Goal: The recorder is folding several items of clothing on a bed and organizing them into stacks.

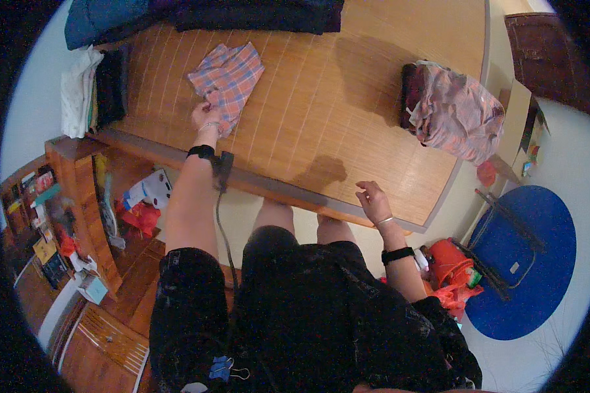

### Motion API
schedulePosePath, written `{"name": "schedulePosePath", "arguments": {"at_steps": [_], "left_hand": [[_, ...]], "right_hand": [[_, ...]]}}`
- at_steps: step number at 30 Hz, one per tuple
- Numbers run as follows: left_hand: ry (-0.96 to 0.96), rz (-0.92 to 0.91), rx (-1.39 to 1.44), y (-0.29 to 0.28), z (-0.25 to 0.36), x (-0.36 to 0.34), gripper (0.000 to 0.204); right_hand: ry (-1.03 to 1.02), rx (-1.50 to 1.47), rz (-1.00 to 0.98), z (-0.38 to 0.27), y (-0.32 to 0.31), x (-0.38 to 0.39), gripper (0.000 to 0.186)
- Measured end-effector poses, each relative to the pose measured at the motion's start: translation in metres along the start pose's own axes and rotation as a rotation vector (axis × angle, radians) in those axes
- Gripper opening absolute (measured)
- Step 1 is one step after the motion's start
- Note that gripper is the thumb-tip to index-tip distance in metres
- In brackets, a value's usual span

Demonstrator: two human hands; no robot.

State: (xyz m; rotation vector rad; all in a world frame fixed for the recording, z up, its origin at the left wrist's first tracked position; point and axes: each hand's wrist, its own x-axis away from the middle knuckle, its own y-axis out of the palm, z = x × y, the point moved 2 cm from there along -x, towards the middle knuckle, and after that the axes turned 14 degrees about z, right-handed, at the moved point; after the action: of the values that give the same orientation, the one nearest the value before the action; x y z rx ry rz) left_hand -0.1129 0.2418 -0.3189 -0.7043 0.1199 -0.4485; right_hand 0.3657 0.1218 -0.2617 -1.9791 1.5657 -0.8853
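A pink, blue and white plaid garment point(235, 77), probably a shirt, lies folded into a small bundle on the woven mat point(295, 111). My left hand point(205, 116) is closed on its near left edge, with the fingers curled at the cloth. My right hand point(373, 200) hovers by the mat's near edge, to the right of my body. Its fingers are loosely bent and apart, and nothing is in them. A black strap circles each wrist or forearm, and a cable hangs from the left one.
A pile of pink camouflage-patterned clothes point(455, 108) sits at the mat's right. Dark folded clothes point(255, 14) line the far edge; white and black garments point(82, 92) stand at the left corner. A wooden shelf point(85, 209), red bucket point(449, 262) and blue round tabletop point(537, 262) flank me.
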Motion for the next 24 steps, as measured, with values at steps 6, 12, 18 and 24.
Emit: {"name": "schedulePosePath", "arguments": {"at_steps": [6,12,18,24], "left_hand": [[1.055,-0.274,-0.482,-0.035,0.12,0.084,0.022],[1.203,-0.674,-0.157,-0.053,0.071,0.182,0.016],[0.816,-0.744,-0.128,-0.059,0.037,0.191,0.016],[0.5,-0.555,-0.126,-0.022,-0.013,0.156,0.023]], "right_hand": [[-0.104,0.024,0.021,-0.011,0.009,0.0,0.019],[-0.128,0.12,-0.1,-0.019,0.025,-0.004,0.025],[-0.11,-0.1,0.006,-0.025,0.042,-0.03,0.031],[0.11,0.035,-0.056,-0.051,0.02,-0.08,0.033]]}}
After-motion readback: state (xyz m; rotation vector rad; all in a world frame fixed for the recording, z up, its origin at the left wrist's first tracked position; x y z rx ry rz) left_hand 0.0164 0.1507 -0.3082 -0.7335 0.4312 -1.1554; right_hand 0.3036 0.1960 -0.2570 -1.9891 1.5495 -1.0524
